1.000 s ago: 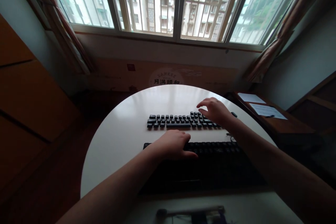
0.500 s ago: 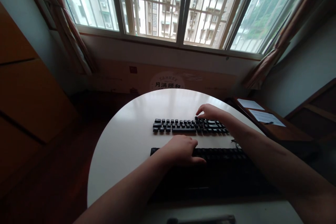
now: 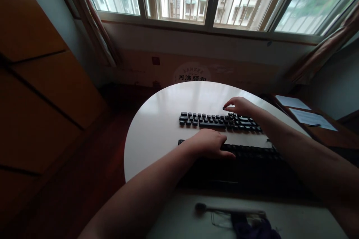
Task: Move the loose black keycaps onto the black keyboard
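My right hand (image 3: 239, 106) is raised just beyond the rows of loose black keycaps (image 3: 214, 122), its thumb and finger pinching one small black keycap (image 3: 223, 108). Those rows lie on the white table in keyboard order. Nearer to me is a black keyboard (image 3: 252, 150). My left hand (image 3: 209, 143) rests over its left part, thumb apart from the fingers; the hand hides the keys under it. The keyboard's front portion is too dark to make out.
The round-ended white table (image 3: 151, 134) carries everything. Close to me lie a blurred rod-like tool with a dark round end (image 3: 230, 209) and a purple item (image 3: 252, 227). Papers (image 3: 312, 118) and a pen (image 3: 314, 125) lie on a brown side table to the right.
The camera view has shifted, bringing the tool and purple item into sight. My right hand has lifted away from the back of the keycap rows with a keycap. My left hand stays on the keyboard.
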Motion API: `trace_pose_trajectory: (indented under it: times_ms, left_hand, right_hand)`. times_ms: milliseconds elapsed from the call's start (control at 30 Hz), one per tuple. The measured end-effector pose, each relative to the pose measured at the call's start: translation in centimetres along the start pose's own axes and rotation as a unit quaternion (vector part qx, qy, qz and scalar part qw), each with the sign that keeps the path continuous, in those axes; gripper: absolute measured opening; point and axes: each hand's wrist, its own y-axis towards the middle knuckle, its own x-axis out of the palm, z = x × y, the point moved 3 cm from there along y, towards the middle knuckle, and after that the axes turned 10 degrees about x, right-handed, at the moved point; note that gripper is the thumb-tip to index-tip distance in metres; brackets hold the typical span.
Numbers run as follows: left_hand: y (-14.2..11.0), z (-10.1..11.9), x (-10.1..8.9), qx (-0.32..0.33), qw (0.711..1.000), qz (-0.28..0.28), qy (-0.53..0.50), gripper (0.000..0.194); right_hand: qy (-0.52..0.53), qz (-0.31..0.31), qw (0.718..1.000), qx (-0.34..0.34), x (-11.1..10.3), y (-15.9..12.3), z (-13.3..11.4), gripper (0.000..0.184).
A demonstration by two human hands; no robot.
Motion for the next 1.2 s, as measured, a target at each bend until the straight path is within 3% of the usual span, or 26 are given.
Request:
trace_pose_trajectory:
  times_ms: [100,233,367,500,667,800,1000,1200]
  left_hand:
    - [0.0,-0.1,0.0,-0.005,1.000,-0.010,-0.013,0.056]
    - [-0.1,-0.4,0.0,-0.010,0.999,-0.007,-0.033,0.056]
    - [0.0,-0.7,0.0,-0.024,0.998,-0.001,-0.058,0.055]
    - [0.0,-0.8,-0.2,-0.042,0.997,-0.010,-0.067,0.049]
    - [0.2,-1.0,-0.5,-0.062,0.995,-0.007,-0.078,0.038]
    - [0.3,-1.1,-0.5,-0.068,0.995,-0.006,-0.075,0.037]
    - [0.4,-1.2,-0.5,-0.073,0.994,0.000,-0.082,0.039]
    - [0.4,-1.1,-0.5,-0.066,0.995,-0.007,-0.075,0.037]
  right_hand:
    - [0.031,0.054,0.998,-0.028,-1.6,-2.3,-0.8,0.027]
    - [0.108,0.133,0.982,-0.085,-3.5,-8.5,-1.5,0.023]
    - [0.152,0.127,0.977,-0.077,-3.2,-15.2,-0.8,0.025]
    - [0.188,0.073,0.976,-0.084,-2.1,-18.9,-0.3,0.022]
    - [0.212,0.006,0.965,-0.152,-1.5,-19.9,-1.5,0.018]
    - [0.209,-0.026,0.964,-0.161,-0.7,-20.1,-3.1,0.016]
    - [0.181,0.001,0.973,-0.141,0.5,-20.7,-4.9,0.017]
    - [0.103,0.044,0.985,-0.135,0.3,-21.3,-6.0,0.016]
